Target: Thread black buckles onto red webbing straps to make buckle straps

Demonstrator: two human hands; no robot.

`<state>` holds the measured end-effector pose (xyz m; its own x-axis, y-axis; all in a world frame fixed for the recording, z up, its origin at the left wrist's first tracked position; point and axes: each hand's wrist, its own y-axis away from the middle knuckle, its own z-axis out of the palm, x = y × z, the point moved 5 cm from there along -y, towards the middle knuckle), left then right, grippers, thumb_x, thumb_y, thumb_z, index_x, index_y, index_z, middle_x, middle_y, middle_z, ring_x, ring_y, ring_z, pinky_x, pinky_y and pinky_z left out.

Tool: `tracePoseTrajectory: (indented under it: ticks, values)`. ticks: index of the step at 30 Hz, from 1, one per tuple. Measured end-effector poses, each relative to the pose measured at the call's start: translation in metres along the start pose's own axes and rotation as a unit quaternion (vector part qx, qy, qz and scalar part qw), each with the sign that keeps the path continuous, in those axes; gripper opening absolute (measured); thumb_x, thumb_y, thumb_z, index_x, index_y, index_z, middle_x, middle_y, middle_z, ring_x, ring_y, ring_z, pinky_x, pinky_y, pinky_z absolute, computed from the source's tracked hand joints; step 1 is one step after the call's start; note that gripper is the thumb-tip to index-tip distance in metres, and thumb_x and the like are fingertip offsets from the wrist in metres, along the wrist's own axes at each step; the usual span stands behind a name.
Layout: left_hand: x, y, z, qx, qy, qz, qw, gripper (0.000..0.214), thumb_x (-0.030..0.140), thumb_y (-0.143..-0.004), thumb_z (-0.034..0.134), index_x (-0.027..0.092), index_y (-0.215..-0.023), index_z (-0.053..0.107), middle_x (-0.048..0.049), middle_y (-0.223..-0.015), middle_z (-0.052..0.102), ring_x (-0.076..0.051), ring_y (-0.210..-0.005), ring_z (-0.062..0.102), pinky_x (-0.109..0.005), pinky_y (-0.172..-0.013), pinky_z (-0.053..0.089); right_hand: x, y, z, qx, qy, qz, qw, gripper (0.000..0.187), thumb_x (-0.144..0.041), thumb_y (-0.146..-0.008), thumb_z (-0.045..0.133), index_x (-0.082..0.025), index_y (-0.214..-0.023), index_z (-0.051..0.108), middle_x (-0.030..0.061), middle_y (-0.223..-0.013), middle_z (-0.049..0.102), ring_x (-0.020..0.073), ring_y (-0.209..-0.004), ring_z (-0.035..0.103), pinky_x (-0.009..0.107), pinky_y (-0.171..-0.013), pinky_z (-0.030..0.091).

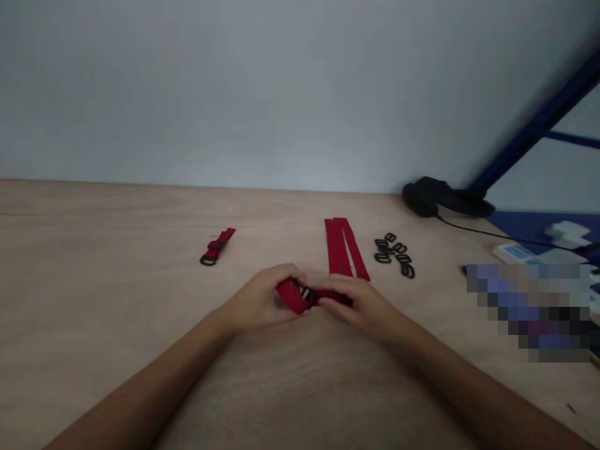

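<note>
Both my hands meet at the middle of the wooden table [94, 300]. My left hand [262, 300] is closed on one end of a red webbing strap [293, 296]. My right hand [363, 303] pinches the other end. A small black buckle [307, 294] sits on the strap between my fingers. Just behind my right hand lie two loose red straps [341, 247], side by side. A heap of several black buckles [394, 255] lies to their right.
A short red strap with a black buckle on it [216, 246] lies to the back left. A black object with a cable [435, 197] sits at the back right by the wall. Small items and a blurred patch lie at the right edge.
</note>
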<state>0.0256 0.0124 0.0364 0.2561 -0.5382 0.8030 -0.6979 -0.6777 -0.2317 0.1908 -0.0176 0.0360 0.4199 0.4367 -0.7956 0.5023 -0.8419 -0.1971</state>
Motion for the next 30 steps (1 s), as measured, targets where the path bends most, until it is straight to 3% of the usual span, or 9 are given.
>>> tracePoseTrajectory:
  ticks: [4,9,14,18,21,26,30]
  values:
    - [0.003,0.0,-0.002,0.0,-0.038,0.035,0.999,0.051,0.029,-0.072,0.072,0.019,-0.117,0.049,-0.0092,-0.114,0.058,-0.019,-0.092,0.058,-0.033,-0.081,0.051,0.002,0.0,0.0,0.019,0.035,0.04,0.998,0.011,-0.021,-0.086,0.059,-0.017,-0.081,0.068,0.003,-0.078,0.068,0.0144,-0.07,0.061,0.024,-0.063,0.045]
    - [0.011,0.001,0.006,-0.051,-0.084,0.075,0.992,0.057,0.026,-0.075,0.07,0.024,-0.127,0.047,-0.0089,-0.126,0.055,-0.024,-0.115,0.052,-0.039,-0.1,0.043,0.007,0.0,0.002,0.04,0.028,0.092,0.995,0.019,-0.025,-0.088,0.055,-0.016,-0.074,0.063,0.0005,-0.07,0.063,0.0127,-0.062,0.054,0.022,-0.057,0.04]
    - [0.011,0.003,-0.003,0.044,-0.056,0.067,0.995,0.078,0.033,-0.072,0.077,0.025,-0.136,0.034,-0.0098,-0.122,0.054,-0.022,-0.107,0.056,-0.04,-0.095,0.047,0.014,0.001,0.001,0.052,-0.067,0.128,0.988,0.019,-0.031,-0.089,0.053,-0.017,-0.079,0.058,-0.0011,-0.069,0.058,0.0121,-0.061,0.053,0.022,-0.057,0.04]
    - [0.019,0.008,-0.016,0.133,-0.103,0.129,0.977,0.062,0.031,-0.076,0.074,0.022,-0.13,0.043,-0.0109,-0.119,0.054,-0.023,-0.11,0.053,-0.04,-0.095,0.046,0.02,0.002,-0.003,0.078,-0.126,0.161,0.976,0.016,-0.034,-0.087,0.056,-0.018,-0.09,0.054,-0.0028,-0.067,0.059,0.0112,-0.057,0.053,0.022,-0.055,0.041]
    - [0.022,0.007,-0.01,0.091,-0.161,0.15,0.971,0.058,0.032,-0.078,0.072,0.021,-0.129,0.048,-0.0129,-0.125,0.052,-0.025,-0.117,0.051,-0.039,-0.098,0.045,0.02,0.002,-0.002,0.076,-0.129,0.151,0.977,0.014,-0.028,-0.085,0.058,-0.018,-0.094,0.056,0.0002,-0.075,0.065,0.0132,-0.069,0.06,0.024,-0.065,0.046]
    - [0.011,-0.001,0.014,-0.059,-0.168,0.093,0.98,0.041,0.03,-0.085,0.063,0.02,-0.124,0.056,-0.0092,-0.117,0.061,-0.021,-0.106,0.058,-0.034,-0.092,0.049,0.018,0.001,0.002,0.055,-0.127,0.14,0.981,0.012,-0.021,-0.082,0.059,-0.017,-0.094,0.059,0.0011,-0.079,0.068,0.0149,-0.075,0.065,0.026,-0.071,0.048]
    - [0.0,-0.004,0.011,-0.053,-0.159,0.063,0.984,0.036,0.028,-0.087,0.06,0.019,-0.121,0.059,-0.0092,-0.112,0.062,-0.02,-0.101,0.06,-0.033,-0.09,0.05,0.018,0.002,-0.006,0.072,-0.031,0.129,0.989,0.008,-0.018,-0.083,0.055,-0.018,-0.088,0.062,0.0015,-0.083,0.07,0.0155,-0.077,0.065,0.026,-0.071,0.047]
